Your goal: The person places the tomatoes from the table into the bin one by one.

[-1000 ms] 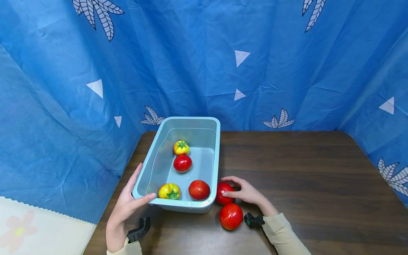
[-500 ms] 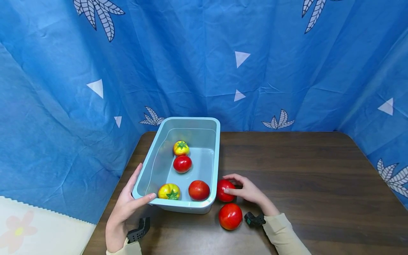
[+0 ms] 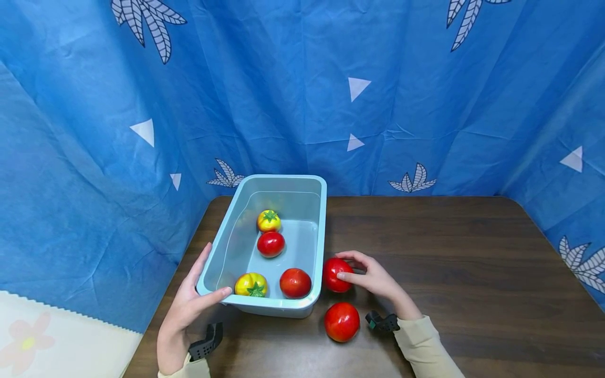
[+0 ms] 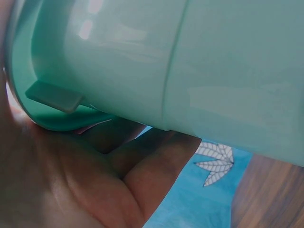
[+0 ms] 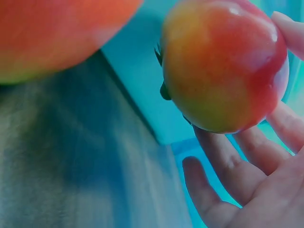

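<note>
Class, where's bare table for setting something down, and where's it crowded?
Free: brown wood-grain tabletop right of the right hand, back to the blue patterned curtain. Crowded: right of the pale-blue plastic bin, where that hand holds a round red tomato and another tomato sits close.

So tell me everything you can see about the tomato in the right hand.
The held tomato is round, smooth and glossy, perhaps plastic. It looks red from above, while the right wrist view shows orange and yellow patches and a bit of dark green leaf or stem. The right hand grips it with fingers and thumb, just right of the pale blue tub. Whether it touches the tub or the table can't be told for sure. It looks whole.
</note>
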